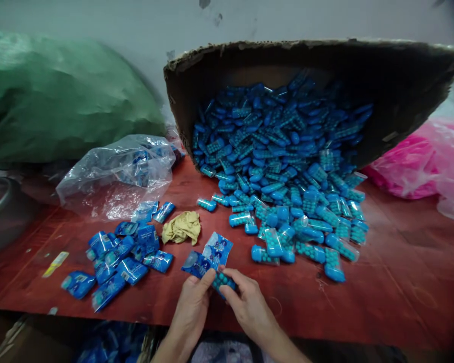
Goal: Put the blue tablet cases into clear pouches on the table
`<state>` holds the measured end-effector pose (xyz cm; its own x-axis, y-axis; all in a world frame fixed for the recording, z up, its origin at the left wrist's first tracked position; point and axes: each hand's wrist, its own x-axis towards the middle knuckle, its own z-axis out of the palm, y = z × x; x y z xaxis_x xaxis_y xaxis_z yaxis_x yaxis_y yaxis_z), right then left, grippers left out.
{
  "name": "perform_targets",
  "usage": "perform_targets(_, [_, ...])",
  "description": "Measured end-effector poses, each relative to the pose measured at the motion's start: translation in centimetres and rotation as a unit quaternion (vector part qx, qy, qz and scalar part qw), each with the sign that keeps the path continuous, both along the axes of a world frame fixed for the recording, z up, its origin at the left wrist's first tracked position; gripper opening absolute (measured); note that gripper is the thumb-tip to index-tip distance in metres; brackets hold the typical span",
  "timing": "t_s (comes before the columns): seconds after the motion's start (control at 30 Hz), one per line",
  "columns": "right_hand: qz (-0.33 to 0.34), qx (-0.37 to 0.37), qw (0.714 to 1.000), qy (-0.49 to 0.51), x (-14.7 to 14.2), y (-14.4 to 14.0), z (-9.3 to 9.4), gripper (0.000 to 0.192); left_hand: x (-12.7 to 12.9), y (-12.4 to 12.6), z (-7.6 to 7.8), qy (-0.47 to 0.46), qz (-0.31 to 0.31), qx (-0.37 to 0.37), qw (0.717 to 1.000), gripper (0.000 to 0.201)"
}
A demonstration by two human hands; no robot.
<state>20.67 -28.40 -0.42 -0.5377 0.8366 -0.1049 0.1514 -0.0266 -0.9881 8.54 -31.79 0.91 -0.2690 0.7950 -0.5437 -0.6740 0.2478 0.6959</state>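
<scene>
Near the table's front edge, my right hand [251,302] has its thumb and fingers closed on a small clear container of turquoise balls [224,281]. My left hand [193,301] meets it from the other side, its thumb against a blue printed wrapper [197,264] by the container's end. How far the wrapper covers the container is hidden by the fingers. Just beyond lies another blue printed wrapper [218,246]. To the left is a loose pile of wrapped blue packs [132,269]. Many blue-capped containers [272,186] spill toward me on the right.
A large cardboard box [176,96] lies on its side, full of containers. A clear plastic bag [98,176], crumpled yellow cloth [182,227] and yellow-and-white strip [56,264] are on the red table [393,282]. A green sack [68,101] and pink bags [408,161] flank the box.
</scene>
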Motion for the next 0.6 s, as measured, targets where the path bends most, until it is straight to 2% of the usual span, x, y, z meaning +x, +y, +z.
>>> perform_targets(0.07, [0.019,0.008,1.000,0.015,0.1,0.5,0.1,0.025,0.0,-0.1,0.0,-0.009,-0.022,0.011,1.000,0.016])
perform_targets(0.17, [0.035,-0.086,0.994,0.060,-0.3,0.4,-0.7,0.016,0.5,-0.4,-0.2,-0.023,-0.045,0.028,0.998,0.020])
perform_targets(0.23, [0.001,-0.139,0.986,0.088,-0.7,-0.2,-1.6,0.010,1.0,-0.5,-0.4,-0.030,-0.050,0.023,0.998,0.020])
perform_targets(0.33, [-0.044,-0.145,0.984,0.097,-0.8,-0.5,-2.5,0.009,0.9,-0.4,-0.7,-0.024,-0.038,0.017,0.999,0.021])
perform_targets(0.5, [0.039,-0.225,0.970,0.084,0.1,1.0,-1.8,0.017,-0.7,0.0,-0.7,0.043,-0.014,0.001,0.999,0.016])
perform_targets(0.6, [0.024,-0.181,0.981,0.067,0.0,1.3,-1.2,0.014,-0.6,0.2,-0.7,0.049,0.017,-0.017,0.999,0.015])
